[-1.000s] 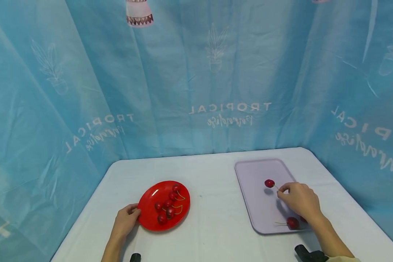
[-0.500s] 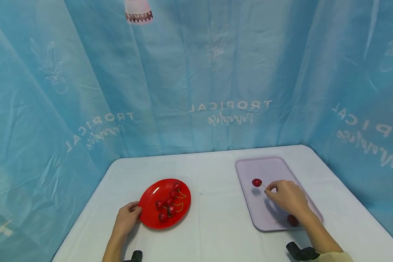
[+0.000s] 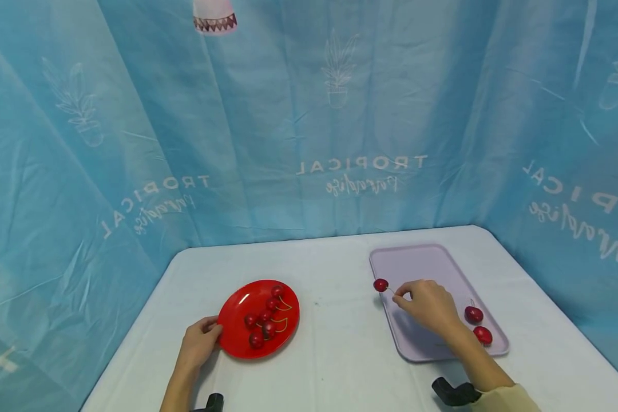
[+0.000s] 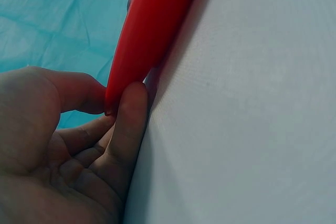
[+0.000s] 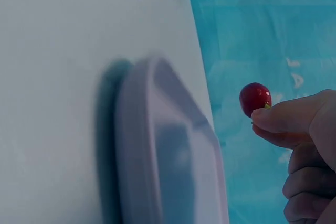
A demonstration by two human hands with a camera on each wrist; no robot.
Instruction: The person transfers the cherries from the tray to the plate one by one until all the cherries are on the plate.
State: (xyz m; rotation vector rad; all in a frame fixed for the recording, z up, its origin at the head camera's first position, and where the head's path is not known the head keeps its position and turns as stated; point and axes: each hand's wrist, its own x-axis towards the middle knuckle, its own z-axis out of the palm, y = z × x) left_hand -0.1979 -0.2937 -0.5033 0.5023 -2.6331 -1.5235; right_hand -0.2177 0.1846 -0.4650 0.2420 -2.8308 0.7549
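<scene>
My right hand (image 3: 427, 306) pinches a dark red cherry (image 3: 380, 285) by its stem, thumb against forefinger. The cherry hangs over the left edge of a pale purple tray (image 3: 401, 263); the right wrist view has the same cherry (image 5: 255, 99) just beyond the fingertips. Two more cherries lie at the tray's right side, one (image 3: 474, 314) above the other (image 3: 482, 335). On the left, my left hand (image 3: 198, 343) grips the rim of a red plate (image 3: 237, 326), thumb on top and fingers under the edge (image 4: 113, 100). Several stemmed cherries (image 3: 265, 316) lie on that plate.
A white-covered table (image 3: 335, 320) carries the plate and the tray, with a wide gap between them. Blue printed curtain (image 3: 309, 126) encloses the back and both sides. Black wrist straps (image 3: 455, 393) show at the bottom of the head view.
My right hand has carried the cherry leftward across the tray to its left edge, uncovering the two cherries on the right. My left hand keeps its hold on the plate.
</scene>
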